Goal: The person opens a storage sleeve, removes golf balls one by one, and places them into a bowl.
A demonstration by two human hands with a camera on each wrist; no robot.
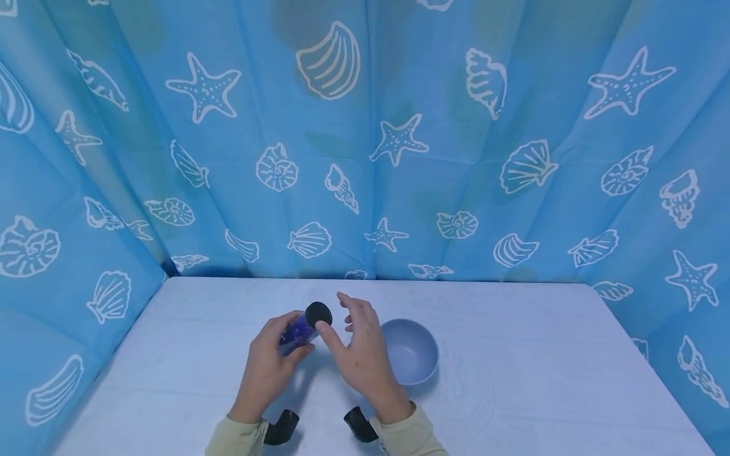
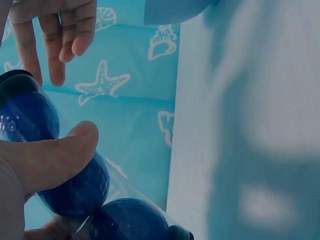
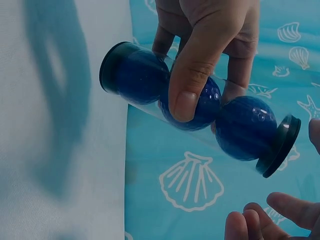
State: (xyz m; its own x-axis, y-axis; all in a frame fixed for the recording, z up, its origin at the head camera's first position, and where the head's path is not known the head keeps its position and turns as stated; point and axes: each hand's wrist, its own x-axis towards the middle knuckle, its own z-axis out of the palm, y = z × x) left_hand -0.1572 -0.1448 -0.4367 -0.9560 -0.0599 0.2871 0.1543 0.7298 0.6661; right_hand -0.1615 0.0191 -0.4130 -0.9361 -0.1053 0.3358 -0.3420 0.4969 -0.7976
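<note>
My left hand point(image 1: 267, 360) grips a clear tube point(image 3: 192, 102) holding three blue balls point(image 3: 246, 127). Its thumb lies across the front and the fingers pass behind. A dark cap point(image 1: 319, 315) closes the tube's raised end, tilted towards my right hand; another dark cap point(image 3: 112, 67) covers the opposite end. Beside the raised cap is my right hand point(image 1: 362, 354), its fingers extended and nothing held. In the right wrist view its fingertips stand apart from the cap. A blue bowl point(image 1: 412, 354) sits on the table just right of that hand, partly hidden by it.
A white cloth point(image 1: 530, 367) covers the table. Blue curtains point(image 1: 371, 190) with white shell and starfish prints hang behind it and along both sides. Black curved pieces point(image 1: 360, 424) are at both wrists.
</note>
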